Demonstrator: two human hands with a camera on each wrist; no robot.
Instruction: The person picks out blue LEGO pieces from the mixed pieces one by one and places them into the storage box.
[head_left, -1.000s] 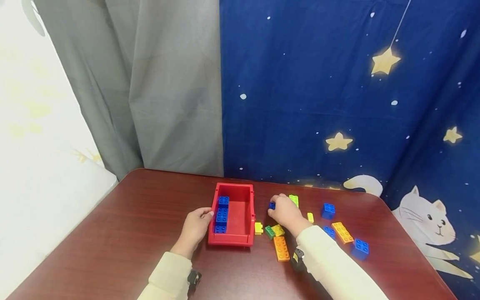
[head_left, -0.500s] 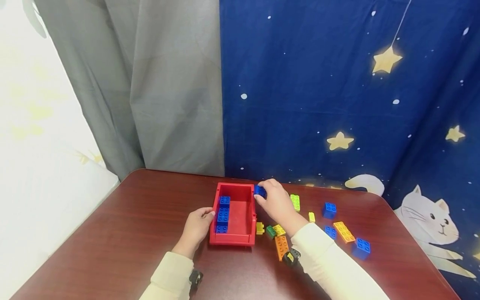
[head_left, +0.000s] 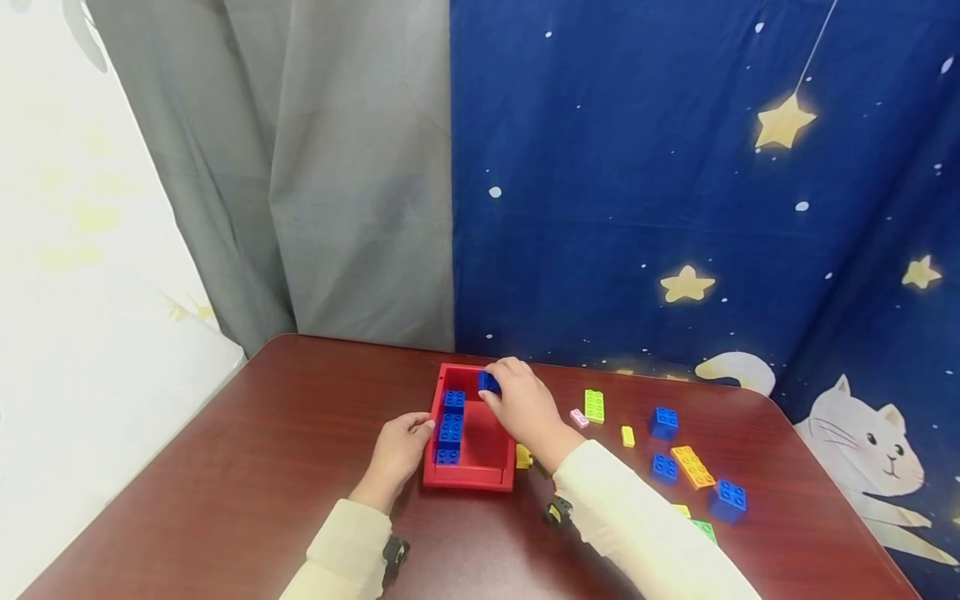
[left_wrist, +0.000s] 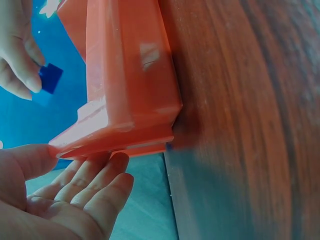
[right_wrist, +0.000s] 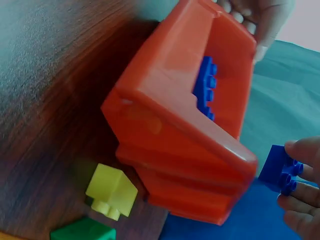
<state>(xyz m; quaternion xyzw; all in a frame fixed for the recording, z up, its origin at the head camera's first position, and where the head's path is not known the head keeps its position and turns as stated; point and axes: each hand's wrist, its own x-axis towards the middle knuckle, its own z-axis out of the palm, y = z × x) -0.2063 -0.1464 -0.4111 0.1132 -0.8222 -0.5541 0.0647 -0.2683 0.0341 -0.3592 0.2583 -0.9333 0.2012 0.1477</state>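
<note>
My right hand point(head_left: 527, 410) pinches a blue toy brick point(head_left: 487, 382) between thumb and fingers, above the far end of a red plastic bin point(head_left: 468, 477). In the right wrist view the held brick point(right_wrist: 279, 170) shows its studs and hangs apart from the bin's wall. Along the left side inside the bin lies a row of blue bricks point(head_left: 451, 429). My left hand point(head_left: 397, 454) is at the bin's left wall; in the left wrist view its thumb and fingers point(left_wrist: 107, 187) grip the rim.
Right of the bin sits a yellow brick point(right_wrist: 111, 190), with a green brick point(right_wrist: 85, 231) near it. Farther right lie blue bricks point(head_left: 664, 423), an orange brick point(head_left: 692, 467), a lime brick point(head_left: 594, 406) and a small pink brick point(head_left: 579, 418). A curtain point(head_left: 570, 208) hangs behind the table point(head_left: 300, 417).
My right hand has lifted the blue brick from the table and carried it left, over the bin. The small pink brick has come into sight. My left hand stays at the bin.
</note>
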